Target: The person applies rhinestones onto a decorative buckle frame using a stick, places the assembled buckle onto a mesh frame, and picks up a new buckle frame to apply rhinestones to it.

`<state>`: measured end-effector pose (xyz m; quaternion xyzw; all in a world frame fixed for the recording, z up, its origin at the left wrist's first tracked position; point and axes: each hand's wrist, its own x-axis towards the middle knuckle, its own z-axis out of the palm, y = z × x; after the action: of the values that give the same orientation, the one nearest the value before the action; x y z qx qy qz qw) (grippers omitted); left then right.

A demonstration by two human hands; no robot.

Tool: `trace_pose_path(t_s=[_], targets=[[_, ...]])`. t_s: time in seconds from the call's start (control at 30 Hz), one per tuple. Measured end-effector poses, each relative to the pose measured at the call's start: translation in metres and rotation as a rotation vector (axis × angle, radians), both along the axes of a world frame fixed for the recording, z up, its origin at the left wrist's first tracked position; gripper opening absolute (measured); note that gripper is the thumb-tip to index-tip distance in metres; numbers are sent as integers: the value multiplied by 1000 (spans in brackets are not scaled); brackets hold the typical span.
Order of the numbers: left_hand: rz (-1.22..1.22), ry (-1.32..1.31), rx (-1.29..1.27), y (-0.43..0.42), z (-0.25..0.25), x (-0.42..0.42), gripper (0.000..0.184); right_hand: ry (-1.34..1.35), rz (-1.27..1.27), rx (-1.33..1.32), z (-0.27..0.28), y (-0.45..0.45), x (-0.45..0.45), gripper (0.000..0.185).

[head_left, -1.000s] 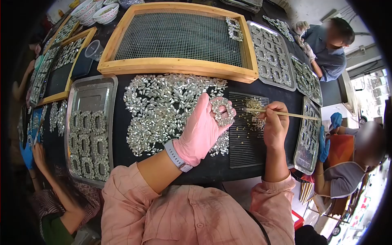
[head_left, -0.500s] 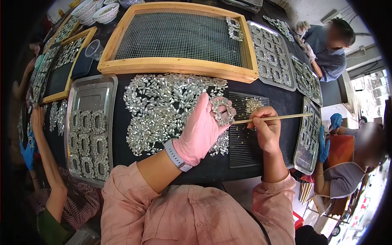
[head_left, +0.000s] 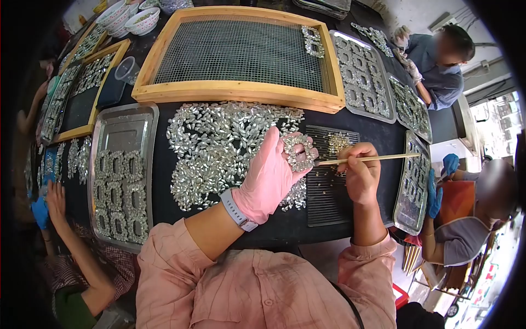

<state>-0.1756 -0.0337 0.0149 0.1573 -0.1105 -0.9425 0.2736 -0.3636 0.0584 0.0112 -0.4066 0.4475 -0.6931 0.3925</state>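
On a dark-covered table (head_left: pixel 285 233) in a busy workroom, a jeweled ring (head_left: pixel 301 165) sits on the fingers of a worker's left hand (head_left: pixel 267 178), gloved in pink, which holds it with the thumb raised alongside. The bare right hand (head_left: pixel 361 170) pinches a slender stick (head_left: pixel 395 157), its tip at the ring's edge nearest that hand; whether the two touch cannot be told. Below the right hand lies a ridged black board (head_left: pixel 329 205) scattered with small golden stones (head_left: pixel 337 141). Silvery stones (head_left: pixel 211 151) spread beside and beyond the left hand. Farther beyond them stands a wooden frame (head_left: pixel 235 91) fitted with wire mesh (head_left: pixel 235 55). Well to the left hand's left, a metal tray (head_left: pixel 121 129) bears rows of similar rings (head_left: pixel 118 194). To the right hand's right, a co-worker's blue-gloved hand (head_left: pixel 434 194) is beside another tray (head_left: pixel 408 220).
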Motion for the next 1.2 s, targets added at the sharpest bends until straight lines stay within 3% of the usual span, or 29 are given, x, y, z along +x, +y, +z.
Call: trace_pose_path(t_s=[0.2,0.43,0.77,1.2], targets=[[-26,30,16,-1,0,1,58,-176,-160,-44,-2,-4,-16,10],[-49,17,-20,-1,8,4,61,24,-307,2,2,-1,-24,11],[-56,49,-54,-1,20,31,61,169,-260,25,35,8,-8,8],[75,32,-4,-11,8,64,60,268,-155,55,48,-49,24,7]])
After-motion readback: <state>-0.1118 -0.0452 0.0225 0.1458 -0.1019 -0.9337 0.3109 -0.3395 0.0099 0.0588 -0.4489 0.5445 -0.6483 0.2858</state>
